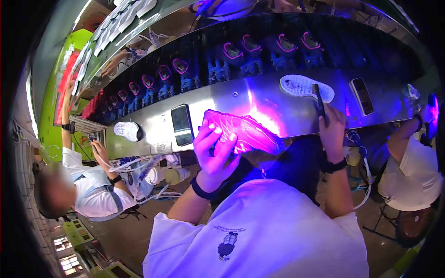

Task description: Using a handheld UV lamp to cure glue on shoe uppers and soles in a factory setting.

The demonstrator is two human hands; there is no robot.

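At my 12 o'clock, over the near edge of the bench (218,96), my left hand (214,144) holds a pink-lit shoe (252,132) by its 10 o'clock end, fingers spread along the side, while my right hand (332,129) at 1 o'clock grips a dark brush (321,105), its head over a white sole (300,88). I judge the shoe light, its upper soft and its bottom stiffer, not fragile, so I'd take it low along the sides. I can make out no label on it, though my shirt (287,227) bears tiny lettering above a printed figure (227,246).
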